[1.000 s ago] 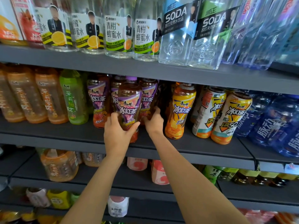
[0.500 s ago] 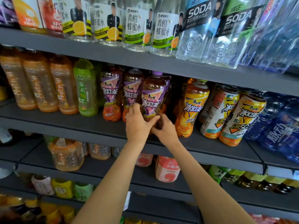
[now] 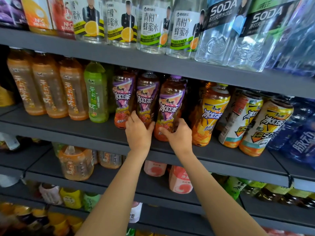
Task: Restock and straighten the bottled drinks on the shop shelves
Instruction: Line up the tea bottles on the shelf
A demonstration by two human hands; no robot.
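Purple-label tea bottle point(image 3: 167, 108) stands on the middle shelf point(image 3: 95, 132), third in its row, close to the front edge, leaning a bit rather than dead upright. My left hand point(image 3: 139, 132) is against its lower left side, fingers point(image 3: 150, 127) fairly straight and thumb side toward the next purple bottle point(image 3: 146, 99), so more a push than a grab. My right hand point(image 3: 179, 135) wraps the base from the right, fingers curled round the front of it. Can't tell if the base sits flat or is a touch lifted, my hands cover it. Risks as I see them: the bottle is tall and held low, so a hard shove at the bottom could tip the top back into the dark gap behind, or forward off the shelf lip. My left knuckles are touching or nearly touching the next purple bottle, so sliding left could knock that one into the first purple bottle point(image 3: 122, 99) and the green bottle point(image 3: 96, 94) beside it. On the right the yellow-label bottle point(image 3: 210, 114) is near my right wrist and already tilted; pulling my hand out fast could catch it and start that leaning row point(image 3: 262, 126) going. Label faces front now, twisting it would spoil that.
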